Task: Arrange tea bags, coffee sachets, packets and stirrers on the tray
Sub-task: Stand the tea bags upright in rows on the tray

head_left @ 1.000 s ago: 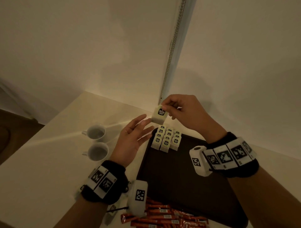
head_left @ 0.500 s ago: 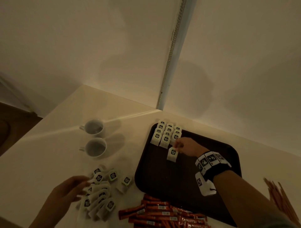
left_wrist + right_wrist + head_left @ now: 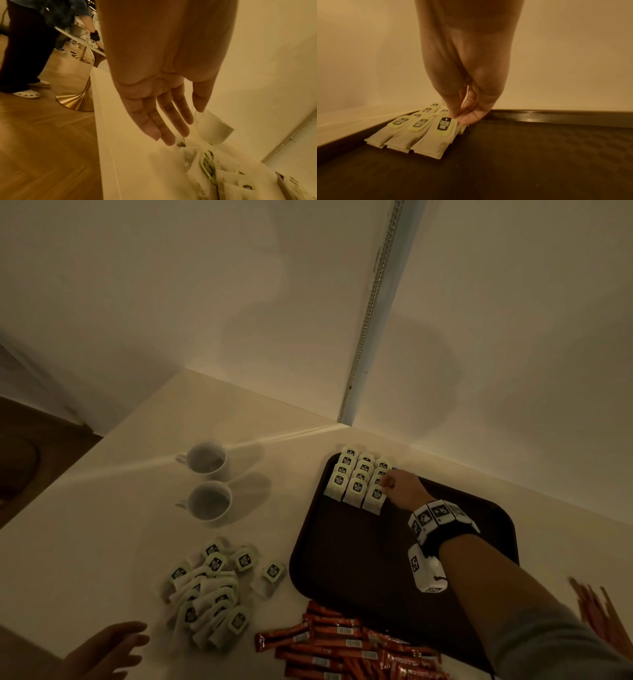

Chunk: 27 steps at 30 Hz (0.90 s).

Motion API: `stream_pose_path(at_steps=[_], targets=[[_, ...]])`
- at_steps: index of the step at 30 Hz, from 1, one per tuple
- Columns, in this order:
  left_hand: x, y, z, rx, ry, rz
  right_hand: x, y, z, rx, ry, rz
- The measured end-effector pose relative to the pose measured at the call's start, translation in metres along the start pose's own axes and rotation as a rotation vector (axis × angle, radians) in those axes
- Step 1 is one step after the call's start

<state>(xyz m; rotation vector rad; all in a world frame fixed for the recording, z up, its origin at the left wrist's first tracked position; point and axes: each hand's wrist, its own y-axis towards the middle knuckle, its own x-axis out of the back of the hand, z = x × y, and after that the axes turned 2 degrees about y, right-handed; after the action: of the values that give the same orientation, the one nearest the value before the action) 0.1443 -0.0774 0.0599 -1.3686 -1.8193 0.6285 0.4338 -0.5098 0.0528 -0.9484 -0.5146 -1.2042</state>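
Note:
A dark brown tray lies on the white table. Three rows of white tea bags fill its far left corner. My right hand pinches the top edge of the nearest tea bag of the right row; in the right wrist view the fingertips grip that tea bag as it lies on the tray. My left hand hovers open over the table's near left, just short of a loose pile of tea bags. Its straight fingers hold nothing.
Two white cups stand left of the tray. Orange sachets lie in a heap at the tray's near edge. Wooden stirrers lie at the far right. Walls meet just behind the tray. Another person's legs stand beyond the table.
My right hand carried a tea bag down to the tray and slid it up against the right row. My left hand dropped back toward the loose pile at the near left.

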Motion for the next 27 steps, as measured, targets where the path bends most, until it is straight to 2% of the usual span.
stream_pose_path(at_steps=[5, 7, 8, 9, 11, 13, 14, 16, 19, 22, 25, 27], targets=[[-0.001, -0.007, 0.011, -0.101, -0.003, -0.094, -0.002, -0.002, 0.008, 0.012, -0.038, -0.094], [-0.001, -0.007, 0.015, -0.121, 0.008, -0.113, -0.010, -0.011, 0.023, 0.076, -0.034, -0.168], [-0.002, -0.007, 0.015, -0.136, 0.019, -0.118, -0.019, -0.020, 0.034, 0.162, -0.034, -0.165], [-0.003, -0.007, 0.014, -0.165, 0.037, -0.116, -0.030, -0.031, 0.047, 0.286, -0.057, -0.119], [-0.009, -0.008, 0.011, -0.254, 0.124, -0.096, -0.058, -0.056, 0.073, 0.551, -0.156, 0.074], [-0.019, -0.010, 0.003, -0.368, 0.266, -0.062, -0.086, -0.078, 0.097, 0.686, -0.281, 0.287], [-0.025, -0.012, -0.001, -0.434, 0.337, -0.054, -0.101, -0.086, 0.108, 0.706, -0.364, 0.366], [-0.039, -0.013, -0.014, -0.569, 0.442, -0.037, -0.122, -0.095, 0.123, 0.740, -0.563, 0.434], [-0.063, -0.008, -0.033, -0.698, 0.500, -0.015, -0.137, -0.105, 0.132, 0.771, -0.787, 0.429], [-0.079, 0.005, -0.045, -0.771, 0.566, -0.096, -0.143, -0.108, 0.132, 0.750, -0.888, 0.393], [-0.089, 0.015, -0.054, -0.787, 0.693, -0.169, -0.145, -0.109, 0.133, 0.750, -0.881, 0.390], [-0.088, 0.017, -0.059, -0.777, 0.747, -0.225, -0.142, -0.106, 0.135, 0.713, -0.682, 0.432]])
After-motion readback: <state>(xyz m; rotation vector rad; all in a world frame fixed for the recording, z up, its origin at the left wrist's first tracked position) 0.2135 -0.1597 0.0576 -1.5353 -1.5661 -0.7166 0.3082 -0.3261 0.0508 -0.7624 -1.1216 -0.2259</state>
